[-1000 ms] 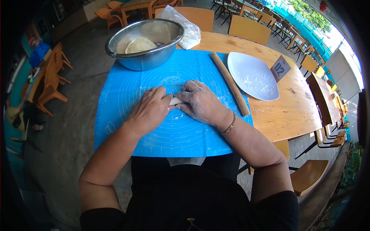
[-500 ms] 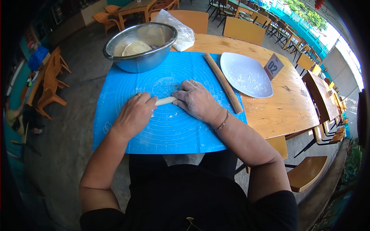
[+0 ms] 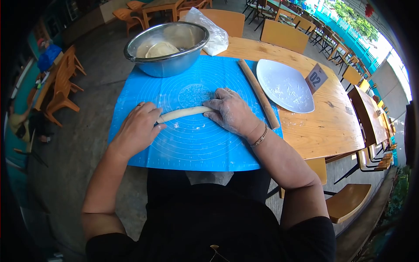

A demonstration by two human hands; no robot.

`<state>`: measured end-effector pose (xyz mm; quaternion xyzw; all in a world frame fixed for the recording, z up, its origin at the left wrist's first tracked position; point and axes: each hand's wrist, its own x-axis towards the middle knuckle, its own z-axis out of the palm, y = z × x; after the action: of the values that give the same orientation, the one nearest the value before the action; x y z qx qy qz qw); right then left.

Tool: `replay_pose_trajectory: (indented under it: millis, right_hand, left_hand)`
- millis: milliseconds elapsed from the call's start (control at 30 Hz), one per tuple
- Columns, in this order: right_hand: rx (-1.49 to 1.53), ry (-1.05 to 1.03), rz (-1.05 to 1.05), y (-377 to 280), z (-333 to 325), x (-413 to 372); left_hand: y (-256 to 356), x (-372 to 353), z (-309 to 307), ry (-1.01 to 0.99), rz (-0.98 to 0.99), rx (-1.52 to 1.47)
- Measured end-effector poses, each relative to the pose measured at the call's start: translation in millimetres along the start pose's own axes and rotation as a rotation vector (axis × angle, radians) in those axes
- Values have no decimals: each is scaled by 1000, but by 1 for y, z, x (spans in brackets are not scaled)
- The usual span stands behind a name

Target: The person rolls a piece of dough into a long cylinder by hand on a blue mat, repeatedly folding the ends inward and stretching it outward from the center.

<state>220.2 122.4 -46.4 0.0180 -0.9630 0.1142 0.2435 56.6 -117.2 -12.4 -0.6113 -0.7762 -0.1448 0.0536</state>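
Long pale dough rope (image 3: 181, 113) on blue silicone mat (image 3: 196, 146).
Left hand (image 3: 137, 127), right hand (image 3: 230, 111) flat open on its ends, no grip; likely light, floppy, sticky: support both ends.

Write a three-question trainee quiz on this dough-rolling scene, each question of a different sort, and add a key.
1. True or false: the rolling pin lies between the right hand and the white plate.
2. What do the left hand and the right hand press against the blue mat? A. a dough rope B. a knife C. a lid
3. Fill in: the sign beside the white plate reads __.
Key: 1 true; 2 A; 3 02.
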Motion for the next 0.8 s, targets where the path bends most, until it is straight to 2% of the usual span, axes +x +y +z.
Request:
replay_pose_trajectory:
  millis: [33, 100, 233, 300, 433, 533, 733, 800]
  right_hand:
    - [2, 0, -3, -2, 2, 0]
    - [55, 116, -55, -6, 8, 1]
    - [77, 119, -104, -15, 12, 6]
    - [67, 100, -124, -12, 17, 7]
    - [70, 93, -113, -6, 15, 6]
    - [71, 69, -80, -4, 8, 5]
    - [109, -52, -22, 2, -11, 3]
    - [139, -149, 47, 6, -18, 3]
  left_hand:
    - [3, 4, 2, 1, -3, 1]
    - [11, 16, 11, 198, 149, -42]
    - [24, 40, 29, 181, 227, -162]
    - [21, 51, 37, 67, 229, -180]
    - [13, 59, 45, 55, 202, -249]
    - [10, 56, 50, 128, 251, -368]
    - [9, 52, 51, 151, 269, -344]
    - [11, 51, 48, 115, 232, -330]
